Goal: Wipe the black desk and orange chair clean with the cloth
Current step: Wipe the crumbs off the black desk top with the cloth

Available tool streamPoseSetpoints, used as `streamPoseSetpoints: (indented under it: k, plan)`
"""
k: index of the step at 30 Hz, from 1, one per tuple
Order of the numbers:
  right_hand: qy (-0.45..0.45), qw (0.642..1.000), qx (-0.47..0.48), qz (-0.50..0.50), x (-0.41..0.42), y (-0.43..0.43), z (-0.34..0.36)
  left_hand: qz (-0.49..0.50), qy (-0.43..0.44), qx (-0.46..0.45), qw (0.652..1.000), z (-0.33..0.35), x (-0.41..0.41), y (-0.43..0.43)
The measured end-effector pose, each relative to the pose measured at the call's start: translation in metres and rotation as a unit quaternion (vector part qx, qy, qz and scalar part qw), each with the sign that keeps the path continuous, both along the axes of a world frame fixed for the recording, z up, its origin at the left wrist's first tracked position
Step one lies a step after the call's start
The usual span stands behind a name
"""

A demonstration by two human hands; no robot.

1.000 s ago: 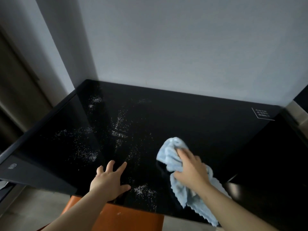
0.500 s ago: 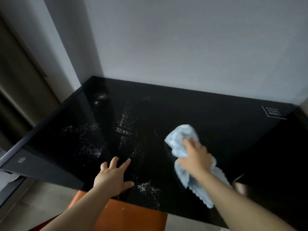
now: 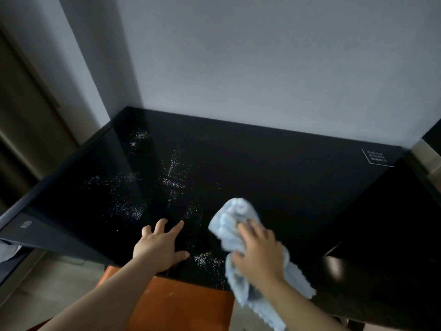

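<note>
A glossy black desk point(image 3: 286, 177) stands against a grey wall, with white crumbs point(image 3: 171, 180) scattered over its left half. My right hand point(image 3: 259, 253) presses a crumpled light blue cloth point(image 3: 232, 218) onto the desk near the front edge. Part of the cloth hangs off the desk's front. Flat on the desk to the left of the cloth lies my left hand point(image 3: 160, 247), fingers spread and holding nothing. A small patch of crumbs point(image 3: 205, 259) sits between my two hands. The orange chair point(image 3: 181, 304) shows below the desk's front edge, with a few white specks on its seat.
The grey wall point(image 3: 262, 68) runs right behind the desk. A white printed label point(image 3: 377, 157) marks the desk's far right corner. A darker black surface point(image 3: 393, 235) adjoins the desk on the right. Pale floor point(image 3: 47, 287) shows at the lower left.
My right hand has slid the cloth left and back toward the front edge, closer to my left hand. My left hand has stayed flat in place.
</note>
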State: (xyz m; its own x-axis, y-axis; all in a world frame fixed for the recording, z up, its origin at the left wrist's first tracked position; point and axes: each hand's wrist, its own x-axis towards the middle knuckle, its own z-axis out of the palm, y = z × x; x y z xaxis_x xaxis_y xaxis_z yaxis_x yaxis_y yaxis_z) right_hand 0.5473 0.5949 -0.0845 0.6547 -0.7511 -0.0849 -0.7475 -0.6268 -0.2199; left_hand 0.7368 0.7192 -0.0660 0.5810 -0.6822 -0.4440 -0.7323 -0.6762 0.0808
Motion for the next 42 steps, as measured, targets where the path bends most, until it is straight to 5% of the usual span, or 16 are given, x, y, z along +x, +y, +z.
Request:
streamPoseSetpoints:
  k: [3,9,17,23,26,30,36,42]
  plan:
    - [-0.025,0.993,0.063,0.1,0.0,0.022,-0.002,0.0,0.01,-0.006,1.0,-0.001,-0.001,0.003]
    - [-0.002,0.983,-0.012,-0.182,-0.029,-0.021,0.019,0.004,0.033,-0.031,0.999,-0.009,0.001,0.013]
    - [-0.019,0.992,0.09,0.086,0.02,0.086,0.003,-0.118,-0.023,-0.001,0.993,-0.01,0.009,0.024]
    - [0.004,0.986,-0.009,-0.168,-0.026,0.033,0.02,-0.112,-0.003,-0.023,0.993,-0.015,0.012,0.038]
    - [0.03,0.997,0.004,-0.075,-0.008,0.07,0.014,-0.121,-0.004,-0.033,0.992,-0.02,0.014,0.036]
    - [-0.042,0.99,0.103,0.092,0.005,0.103,0.011,-0.105,0.009,-0.068,0.992,-0.022,0.015,0.039]
    - [0.014,0.986,-0.013,-0.166,-0.024,0.055,0.021,-0.114,-0.017,-0.053,0.992,-0.014,0.003,0.043]
    - [-0.043,0.987,0.121,0.092,0.001,0.095,0.013,-0.089,-0.004,-0.075,0.993,-0.015,0.005,0.041]
